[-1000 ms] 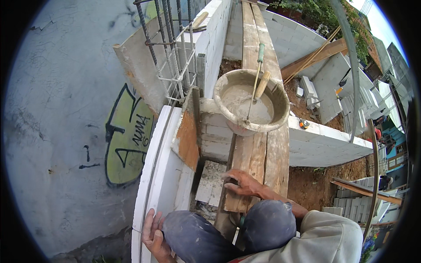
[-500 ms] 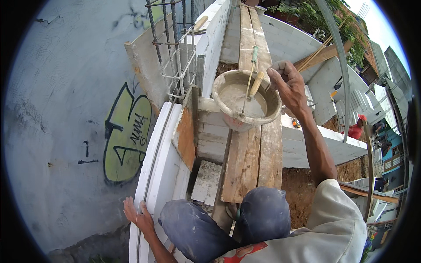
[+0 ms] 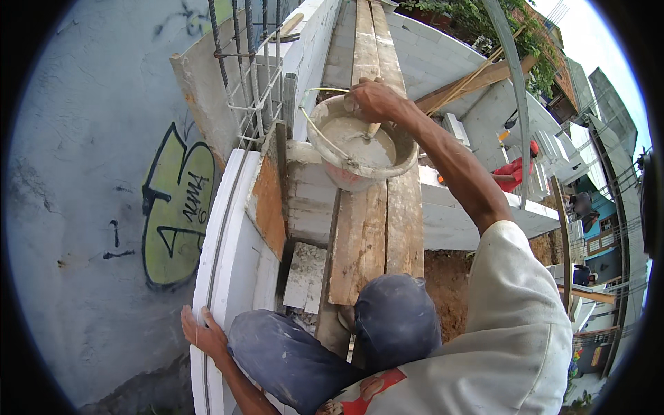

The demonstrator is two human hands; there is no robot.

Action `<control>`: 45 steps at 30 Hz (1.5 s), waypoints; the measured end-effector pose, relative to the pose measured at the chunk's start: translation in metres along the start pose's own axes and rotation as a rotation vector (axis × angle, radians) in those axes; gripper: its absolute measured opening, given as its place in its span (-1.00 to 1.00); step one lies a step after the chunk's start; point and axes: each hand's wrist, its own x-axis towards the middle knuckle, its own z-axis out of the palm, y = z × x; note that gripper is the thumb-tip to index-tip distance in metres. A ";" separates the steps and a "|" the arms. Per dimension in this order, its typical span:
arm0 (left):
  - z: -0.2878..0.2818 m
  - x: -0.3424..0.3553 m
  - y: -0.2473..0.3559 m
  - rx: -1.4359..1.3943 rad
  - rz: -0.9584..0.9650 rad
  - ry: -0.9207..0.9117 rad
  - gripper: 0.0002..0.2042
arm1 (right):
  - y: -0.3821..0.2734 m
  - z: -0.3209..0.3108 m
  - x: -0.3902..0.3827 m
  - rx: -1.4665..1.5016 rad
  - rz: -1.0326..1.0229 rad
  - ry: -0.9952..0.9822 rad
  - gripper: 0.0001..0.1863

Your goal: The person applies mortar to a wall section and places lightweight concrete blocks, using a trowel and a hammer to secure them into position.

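Note:
At the far edge of a round mortar bucket (image 3: pixel 332 173), my right hand (image 3: pixel 377 104) has its fingers curled down, but what they grip is hidden. A wooden handle (image 3: pixel 373 128) stands in the wet mortar beneath it, and a thin wire loop sticks out on the bucket's left. The bucket sits on long wooden planks (image 3: pixel 360 256). My left hand (image 3: pixel 204 332) rests, fingers apart, on the edge of a white block wall (image 3: pixel 238 238) with a groove along its top, where a thin line runs.
A painted wall (image 3: pixel 90 180) is on the left, beside upright rebar (image 3: pixel 245 76). Low block walls (image 3: pixel 449 228), a leaning timber (image 3: pixel 470 83), a curved grey bar (image 3: pixel 519 124) and bare earth (image 3: pixel 446 290) lie to the right, with a co-worker in red (image 3: pixel 510 173) and others farther back.
My right hand has risen from the plank to the bucket, and the wire loop across it has shifted left. My left hand has moved outward along the block edge.

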 end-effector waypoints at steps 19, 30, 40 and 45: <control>0.002 0.016 0.097 -0.783 -0.158 -0.368 -0.56 | 0.074 -0.008 -0.084 -0.206 0.099 -0.411 -0.51; -0.024 0.120 0.394 -1.041 0.036 -1.342 -0.11 | 0.107 0.018 -0.126 0.826 0.733 -0.819 -0.50; 0.027 0.101 0.487 -1.421 -0.226 -1.179 -0.11 | 0.089 0.023 -0.178 1.051 0.778 -0.646 -0.47; 0.020 0.092 0.483 -1.451 -0.203 -1.188 -0.01 | 0.088 0.000 -0.186 1.003 0.734 -0.714 -0.54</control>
